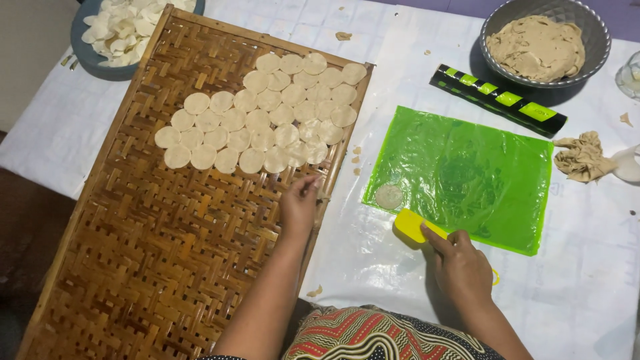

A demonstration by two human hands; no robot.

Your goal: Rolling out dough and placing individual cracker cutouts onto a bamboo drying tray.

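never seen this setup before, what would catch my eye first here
A bright green plastic sheet lies right of centre on the white table covering. On the left, a big woven bamboo tray carries rows of pale round dough discs. The right hand holds a yellow scraper at the sheet's edge.

Lower half of woven bamboo tray (153,267) bare and open to a hand, upper part crowded with dough discs (267,120), green plastic sheet (467,177) mostly free save one disc (389,196), black-and-green roller (497,99) and grey dough bowl (545,41) blocking beyond

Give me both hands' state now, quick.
Left hand: fingers pinched at the tray edge; what it holds cannot be told.
Right hand: closed on the yellow scraper.
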